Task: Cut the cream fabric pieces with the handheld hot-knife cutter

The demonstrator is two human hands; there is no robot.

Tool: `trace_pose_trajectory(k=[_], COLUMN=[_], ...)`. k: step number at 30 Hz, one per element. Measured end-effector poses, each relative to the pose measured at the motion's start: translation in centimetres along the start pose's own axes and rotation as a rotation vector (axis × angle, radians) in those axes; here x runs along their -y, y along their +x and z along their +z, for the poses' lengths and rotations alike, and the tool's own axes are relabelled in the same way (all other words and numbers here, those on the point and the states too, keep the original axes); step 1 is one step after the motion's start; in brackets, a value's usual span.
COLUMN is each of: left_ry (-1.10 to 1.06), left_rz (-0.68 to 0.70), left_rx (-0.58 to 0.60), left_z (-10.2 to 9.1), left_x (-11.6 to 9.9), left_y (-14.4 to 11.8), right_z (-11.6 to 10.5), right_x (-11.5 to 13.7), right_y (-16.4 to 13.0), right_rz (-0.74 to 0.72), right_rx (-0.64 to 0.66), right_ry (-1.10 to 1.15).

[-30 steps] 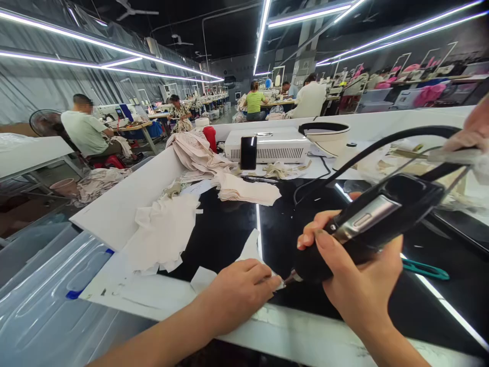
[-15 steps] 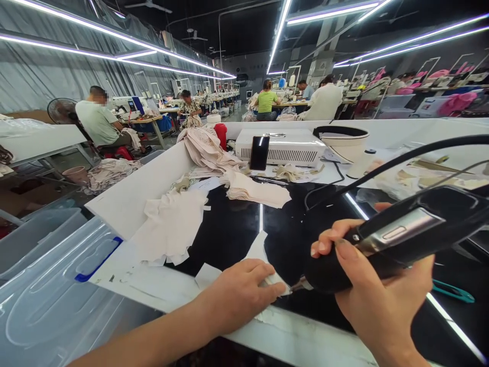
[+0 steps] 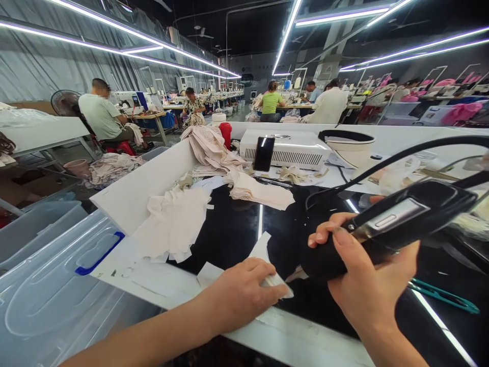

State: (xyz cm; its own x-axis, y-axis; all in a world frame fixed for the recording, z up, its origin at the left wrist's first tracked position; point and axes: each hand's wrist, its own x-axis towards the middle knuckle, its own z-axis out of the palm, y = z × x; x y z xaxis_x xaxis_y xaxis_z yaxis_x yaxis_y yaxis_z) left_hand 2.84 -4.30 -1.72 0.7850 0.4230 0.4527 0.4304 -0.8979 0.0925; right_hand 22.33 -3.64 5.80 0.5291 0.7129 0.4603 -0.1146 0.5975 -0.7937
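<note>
My left hand (image 3: 242, 290) lies at the near edge of the black work surface (image 3: 225, 227), thumb and fingers pinching a small cream fabric piece (image 3: 261, 246). One corner of the fabric sticks out past the fingers. Wrapped in my right hand (image 3: 376, 288) is a black corded handheld tool (image 3: 439, 206) with a silver panel. Its metal tip (image 3: 297, 274) points left, a little apart from the fabric corner. To the left lies a loose heap of cream fabric pieces (image 3: 171, 219); farther back is a neater stack of them (image 3: 263, 192).
A teal thread snipper (image 3: 446, 295) lies right of my right hand. At the back stand a phone (image 3: 264, 154), a white vented box (image 3: 290, 145) and a round container (image 3: 349, 148). The tool's black cable (image 3: 385, 171) arches overhead. Clear plastic bins (image 3: 49, 300) are at left; people sew beyond.
The tool in my right hand has pulled back slightly, its tip coming away from the fabric corner. My left hand stays on the fabric. The view has shifted a little.
</note>
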Motion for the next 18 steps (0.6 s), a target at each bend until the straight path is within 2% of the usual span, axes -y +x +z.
trace_pose_trajectory(k=[11, 18], left_ry=[-0.015, -0.023], left_rz=[-0.028, -0.035], left_rx=[-0.004, 0.023], left_z=[-0.1, -0.2], left_x=[0.0, 0.1], left_y=[0.1, 0.0], right_z=[0.1, 1.0], right_x=[-0.3, -0.5], right_y=[-0.2, 0.3], right_rz=[-0.019, -0.006], right_rx=[0.035, -0.011], right_ry=[-0.04, 0.033])
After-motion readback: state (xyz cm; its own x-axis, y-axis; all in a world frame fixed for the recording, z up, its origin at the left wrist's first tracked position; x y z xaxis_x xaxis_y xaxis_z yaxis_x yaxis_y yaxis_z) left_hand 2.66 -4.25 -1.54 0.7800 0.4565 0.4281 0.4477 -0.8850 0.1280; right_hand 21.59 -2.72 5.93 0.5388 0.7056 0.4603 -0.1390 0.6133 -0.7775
